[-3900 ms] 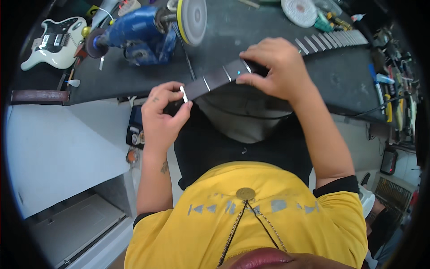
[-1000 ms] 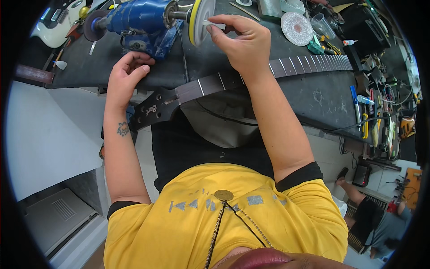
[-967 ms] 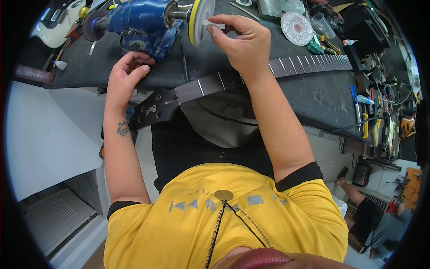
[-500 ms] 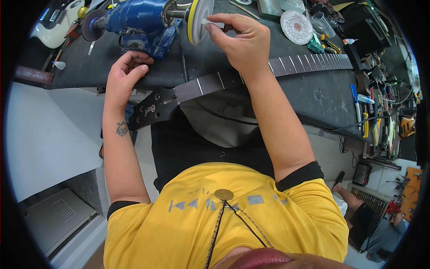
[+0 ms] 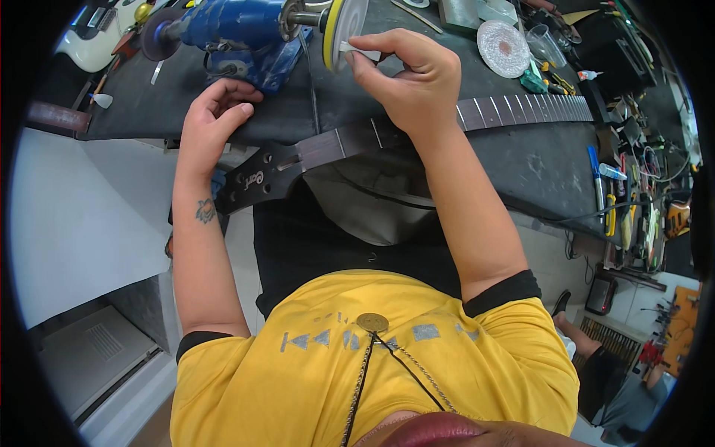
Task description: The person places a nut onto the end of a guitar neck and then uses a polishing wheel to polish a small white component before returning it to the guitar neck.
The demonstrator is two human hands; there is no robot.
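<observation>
My right hand [image 5: 421, 78] pinches a small white block [image 5: 365, 52] between thumb and forefinger. The block meets, or nearly meets, the pale outer face of a yellow-rimmed disc wheel [image 5: 347, 30]; actual contact is hard to tell. That wheel sits on the shaft of a blue bench grinder [image 5: 231, 22]. By the grinder's base, my left hand [image 5: 212, 119] rests on the bench with loosely curled fingers apart, holding nothing. A guitar neck [image 5: 328, 147] with a dark fretboard lies along the bench's near edge. Its black headstock overhangs the edge, and my right wrist hides part of the fretboard.
A second, dark wheel [image 5: 160, 33] is on the grinder's left end. At the far right of the black bench [image 5: 536, 160] are a round glass-like disc [image 5: 503, 48], a clear cup [image 5: 546, 45], markers [image 5: 596, 179] and a yellow cutter [image 5: 611, 214]. A white guitar body [image 5: 82, 51] stands far left.
My right hand has shifted slightly toward me along the wheel's face, and more of the white block shows. The whole view has moved a little. My left hand stays by the grinder's base.
</observation>
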